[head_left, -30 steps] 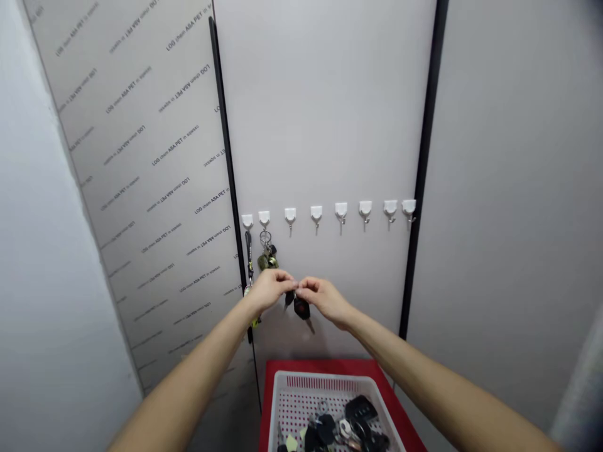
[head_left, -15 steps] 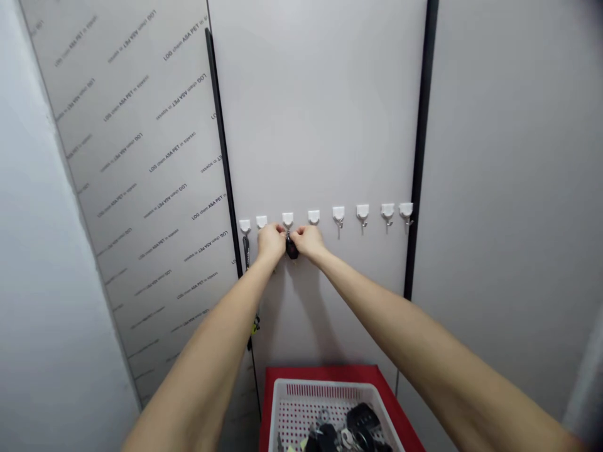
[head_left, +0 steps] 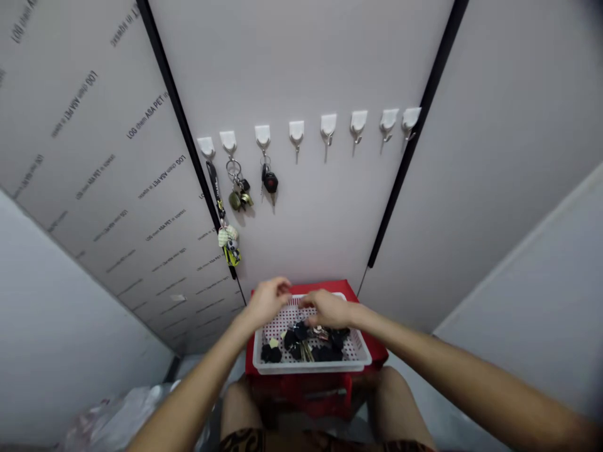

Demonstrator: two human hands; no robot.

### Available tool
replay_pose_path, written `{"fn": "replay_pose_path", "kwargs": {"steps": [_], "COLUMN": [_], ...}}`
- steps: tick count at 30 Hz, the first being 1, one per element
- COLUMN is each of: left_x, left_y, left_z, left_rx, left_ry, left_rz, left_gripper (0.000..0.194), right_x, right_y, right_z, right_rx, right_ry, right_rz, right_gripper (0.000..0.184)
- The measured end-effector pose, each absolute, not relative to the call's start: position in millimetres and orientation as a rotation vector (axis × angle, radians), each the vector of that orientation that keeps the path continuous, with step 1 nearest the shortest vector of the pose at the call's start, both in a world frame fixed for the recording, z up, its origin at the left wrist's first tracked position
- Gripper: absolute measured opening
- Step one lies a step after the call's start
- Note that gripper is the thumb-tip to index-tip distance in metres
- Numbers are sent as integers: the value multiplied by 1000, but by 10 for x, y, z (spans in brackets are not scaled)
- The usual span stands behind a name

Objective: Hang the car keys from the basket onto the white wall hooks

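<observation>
Above the back-left part of a white plastic basket (head_left: 313, 367), my left hand (head_left: 269, 301) hovers with loosely curled fingers apart and nothing in them. My right hand (head_left: 327, 309) reaches over the basket's middle, its fingers spread and bent down, a little blurred. Just beneath it lies a heap of keys and dark key fobs (head_left: 301, 342), partly covered by that hand. On the panel, a key ring with a black fob (head_left: 270, 182) hangs from the third hook (head_left: 262, 135) from the left.
Several white adhesive hooks (head_left: 328, 124) run in a row across the panel. A strap with a charm (head_left: 229, 242) and a key bunch (head_left: 240, 198) hang at the left. Under the basket is a red stool (head_left: 377, 355). Plastic bags (head_left: 117, 420) lie at lower left.
Both hands have left the black-fob key ring, which now hangs by itself on the third hook, and have come down to the basket. The view has tilted downward.
</observation>
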State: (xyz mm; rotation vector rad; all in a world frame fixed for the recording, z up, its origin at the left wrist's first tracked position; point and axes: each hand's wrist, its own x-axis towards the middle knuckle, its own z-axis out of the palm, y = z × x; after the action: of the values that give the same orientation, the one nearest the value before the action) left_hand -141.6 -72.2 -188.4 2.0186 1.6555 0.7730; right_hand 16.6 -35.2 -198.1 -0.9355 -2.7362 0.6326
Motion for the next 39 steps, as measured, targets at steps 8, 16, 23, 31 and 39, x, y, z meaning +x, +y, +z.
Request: {"fn": "replay_pose_path", "kwargs": {"steps": [8,16,23,31,39], "left_x": [-1181,-1286,-1303,-1253,-1207], "left_y": [-853,-833,-898,-915,-841], "left_z": [-2486,-2616,-2629,-2583,-2723], "left_rx": [2078,1496,1340,1329,1288], "left_ry": [1705,1553,1464,1544,1577], "left_rz": [308,513,635,698,836], "left_gripper": [28,20,21,19,19], "right_x": [258,90,45,46,50], "right_y": [-512,-434,-399,-414,-319], "right_z": [-2413,-2349,-2377,-2317,-2381], "right_rx": [-1046,-1228,-1030,-1153,-1155], "right_ry": [-2895,-2909,-3048,-2975,-3022], "right_rz": [290,429,409,492,358], "right_gripper": [19,32,37,32,35]}}
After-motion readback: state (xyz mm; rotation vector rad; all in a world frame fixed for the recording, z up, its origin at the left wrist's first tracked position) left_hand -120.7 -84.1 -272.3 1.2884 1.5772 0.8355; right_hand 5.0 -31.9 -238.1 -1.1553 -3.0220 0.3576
